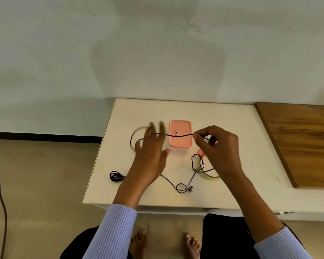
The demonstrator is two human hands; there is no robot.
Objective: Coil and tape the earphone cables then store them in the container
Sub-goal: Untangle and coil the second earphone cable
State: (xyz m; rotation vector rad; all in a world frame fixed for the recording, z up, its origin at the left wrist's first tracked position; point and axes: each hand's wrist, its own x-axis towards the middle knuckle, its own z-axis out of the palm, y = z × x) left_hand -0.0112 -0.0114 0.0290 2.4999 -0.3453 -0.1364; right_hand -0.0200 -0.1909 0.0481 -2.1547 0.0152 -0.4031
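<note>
I have the thin black earphone cable (pixel 178 135) stretched above the closed pink plastic container (pixel 180 133): my right hand (pixel 220 146) pinches one end, my left hand (pixel 151 152) is spread with straight fingers, the cable across them. Coiling seems underway; next comes winding loops towards the pinch. The white table (pixel 232 128) offers room rightward; its left edge lies near.

Just one head-worn wide-angle view, looking forward and down from close above the small white table (pixel 232 128), wall filling the top half; edges look a bit warped, probably lens distortion.
</note>
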